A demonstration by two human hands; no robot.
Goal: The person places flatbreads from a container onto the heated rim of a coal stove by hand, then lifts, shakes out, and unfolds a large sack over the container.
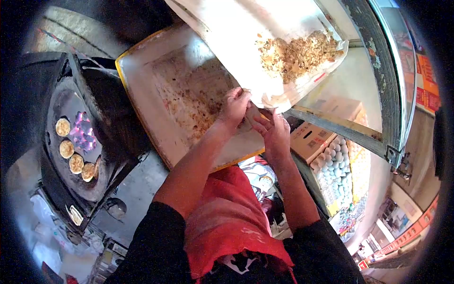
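A white sheet (pixel 227 35), paper or cloth, slopes across the top of the view with a heap of pale brown flaky crumbs (pixel 300 54) on it. At its lower edge my left hand (pixel 235 108) is closed, fingers pinching the sheet. Close beside it, my right hand (pixel 274 130) grips the same edge a little further right, thumb on top. Below both hands lies a wide, shallow white tray (pixel 144 87) with a yellow rim; brown crumbs and stains are spread over its bottom.
At left, several round browned flatbreads (pixel 66 149) lie around glowing coals (pixel 82 132) in a dark oven. A wood-and-metal frame (pixel 336 125) crosses at right. Beyond it are a cardboard box (pixel 309 139) and many eggs (pixel 333 163).
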